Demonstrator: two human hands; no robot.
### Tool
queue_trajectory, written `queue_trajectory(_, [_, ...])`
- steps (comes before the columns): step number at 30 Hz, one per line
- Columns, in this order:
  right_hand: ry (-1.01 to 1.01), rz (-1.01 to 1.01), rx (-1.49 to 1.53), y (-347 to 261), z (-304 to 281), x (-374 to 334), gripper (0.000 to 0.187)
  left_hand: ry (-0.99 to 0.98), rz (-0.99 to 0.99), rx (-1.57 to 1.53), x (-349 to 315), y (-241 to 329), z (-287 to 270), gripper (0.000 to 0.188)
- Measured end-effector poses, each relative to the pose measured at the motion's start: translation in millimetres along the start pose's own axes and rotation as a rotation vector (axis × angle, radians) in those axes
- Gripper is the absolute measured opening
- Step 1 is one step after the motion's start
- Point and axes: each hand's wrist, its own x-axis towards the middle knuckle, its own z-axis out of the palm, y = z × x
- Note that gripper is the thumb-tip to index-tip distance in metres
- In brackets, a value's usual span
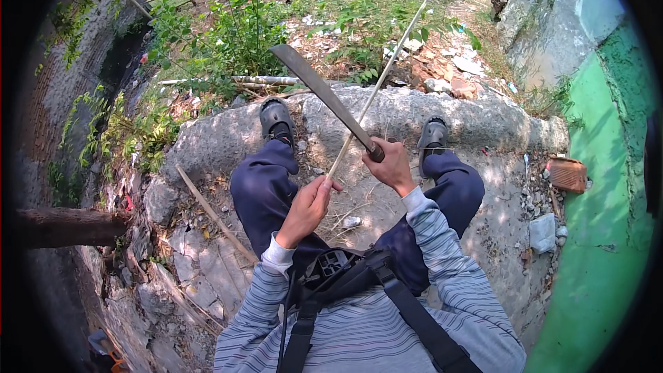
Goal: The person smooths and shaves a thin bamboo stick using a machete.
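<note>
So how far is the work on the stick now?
Done: thin shavings lie on the concrete slab. In hand: left hand holds the long pale stick; right hand lays the machete on it. Left: the long upper part, where I cannot tell any trimming.

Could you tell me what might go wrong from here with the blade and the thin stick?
The machete in the right hand crosses the thin stick close above the left hand; a slip could cut its fingers. The knees lie just below, and the person sits on cracked concrete near a drop.
</note>
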Motion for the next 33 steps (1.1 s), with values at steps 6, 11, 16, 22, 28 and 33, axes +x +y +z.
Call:
queue_trajectory(6, [-0.034,-0.066,-0.333,13,3,3,0.03,0.086,0.088,0.254,-20,-22,-1,0.028])
queue_trajectory(11, [-0.031,-0.006,-0.192,15,10,2,0.028,0.134,0.105,0.377,-27,-25,-3,0.031])
queue_trajectory(16, [-0.118,-0.08,-0.303,14,8,-7,0.025,0.157,0.15,0.435,-26,-16,0,0.029])
queue_trajectory(22, [-0.037,-0.089,-0.311,20,22,-3,0.017,0.162,0.132,0.47,-26,-23,-2,0.028])
queue_trajectory(28, [-0.143,-0.115,-0.272,29,31,-1,0.017,0.127,0.077,0.343,-24,-46,-13,0.03])
queue_trajectory(33, [-0.153,-0.114,-0.255,26,37,-12,0.022,0.1,0.002,0.258,-20,-51,-13,0.031])
